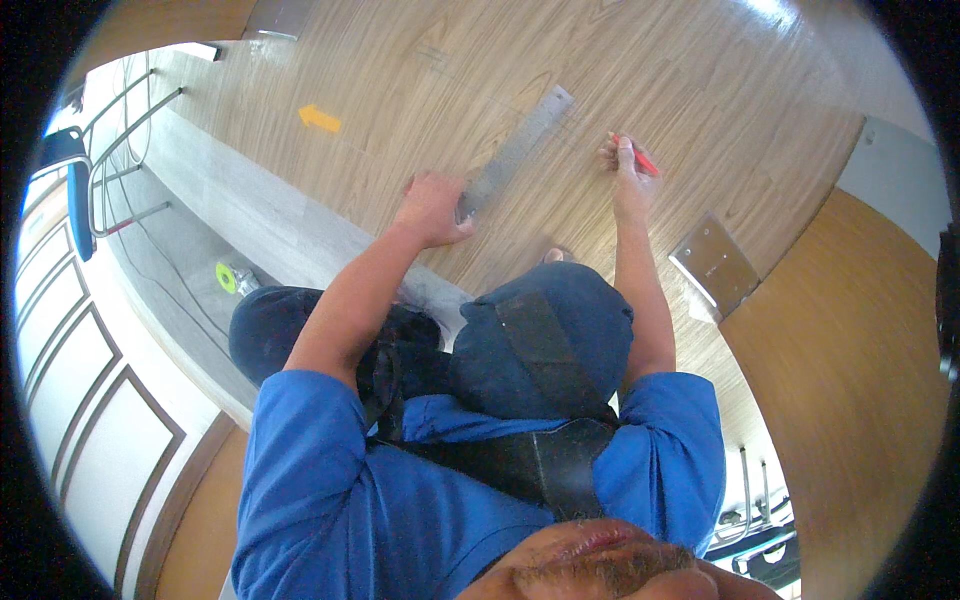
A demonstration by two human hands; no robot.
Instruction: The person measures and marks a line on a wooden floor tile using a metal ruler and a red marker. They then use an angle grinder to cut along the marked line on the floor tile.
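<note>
Nr centre, slightly left, the near end of a steel ruler point(518, 150) is touched by the L hand point(438, 208); its fingers are bunched tog. at approx. 10 o'c. of that end, thumb out at approx. 4 o'c.; whether the ruler is pinched or only pressed can't be told. By the R hand point(628, 168), at betw. 2 & 3 o'c. from the L, a slim red pen point(645, 162) is held, clamped betw. thumb & bent fingers, slanted approx. 10 to 4 o'c.; its tip can't be made out. The ruler is laid flat on the wood-look floor point(700, 120), pointed to betw. 1 & 2 o'c. from the L hand: long, straight, silver-grey, dull in patches, w/ a small hole at the far end; markings too blurred to be read. A gap is left betw. ruler & R hand. A yellow arrow point(321, 118) is seen on the floor at 10 o'c. from the L hand; a metal plate point(716, 264) is set at approx. 5 o'c. from the R.
</note>
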